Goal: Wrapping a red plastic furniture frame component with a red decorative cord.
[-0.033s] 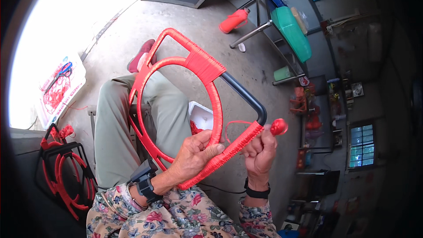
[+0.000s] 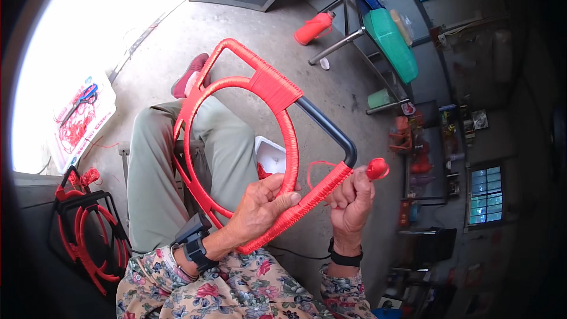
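One slack cord (image 2: 309, 172) could let the winding (image 2: 319, 192) loosen

Just left of the right grip (image 2: 352, 204), the cord hangs in an open loop. If that slack grows, the turns nearest the bend above this grip could probably spread or slide toward the bare black bar (image 2: 326, 123). The loop might also twist or snag on the fingers. A careless release on that side could drop the red cord bundle (image 2: 377, 169) and unroll it. Should the left grip (image 2: 258, 205) relax, the red-wrapped frame (image 2: 276, 90) might swing, since much of it reaches well beyond that hand, tilted above the legs (image 2: 221, 136).

The left grip is closed on the frame, pinching where the inner ring (image 2: 290, 142) meets the wrapped side, thumb on top and fingers around the ring. Its forearm slants in from the lower left, a black wrist device (image 2: 198, 253) behind the hand. The right grip is curled tightly, apparently on the bundle, which juts past its fingertips. Its forearm rises almost straight, black wristband (image 2: 345, 258) below the fist, knuckles close beside the wrapped side.
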Available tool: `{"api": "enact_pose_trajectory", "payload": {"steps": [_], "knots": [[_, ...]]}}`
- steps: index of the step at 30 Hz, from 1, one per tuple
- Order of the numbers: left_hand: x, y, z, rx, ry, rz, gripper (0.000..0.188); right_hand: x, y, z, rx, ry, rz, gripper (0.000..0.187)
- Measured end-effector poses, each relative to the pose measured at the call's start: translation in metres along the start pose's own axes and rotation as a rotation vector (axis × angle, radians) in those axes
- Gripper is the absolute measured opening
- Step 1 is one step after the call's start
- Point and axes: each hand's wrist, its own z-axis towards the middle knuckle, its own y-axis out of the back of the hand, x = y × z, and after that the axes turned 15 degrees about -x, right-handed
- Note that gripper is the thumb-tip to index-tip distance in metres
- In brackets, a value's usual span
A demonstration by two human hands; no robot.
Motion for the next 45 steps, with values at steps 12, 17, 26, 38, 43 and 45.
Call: {"api": "enact_pose_trajectory", "payload": {"steps": [12,17,26,38,43,45], "knots": [[0.015,0.008,0.010,-0.026,0.138,0.055,0.010,0.002,-0.011,0.003,-0.137,0.042,-0.530,0.024],[0.036,0.012,0.010,-0.090,0.157,0.131,0.009,-0.012,-0.004,0.002,-0.184,-0.019,-0.530,0.023],[0.071,0.014,0.011,-0.240,0.069,0.121,0.017,-0.036,0.003,-0.001,-0.286,0.008,-0.643,0.024],[0.092,0.016,0.012,-0.319,-0.079,0.271,0.021,-0.058,0.014,-0.012,-0.385,0.082,-0.553,0.025],[0.091,0.016,0.014,-0.322,-0.108,0.275,0.023,-0.043,0.020,-0.007,-0.293,-0.080,-0.448,0.025],[0.088,0.015,0.019,-0.318,-0.105,0.245,0.023,-0.047,0.023,-0.008,-0.284,-0.064,-0.495,0.025]]}}
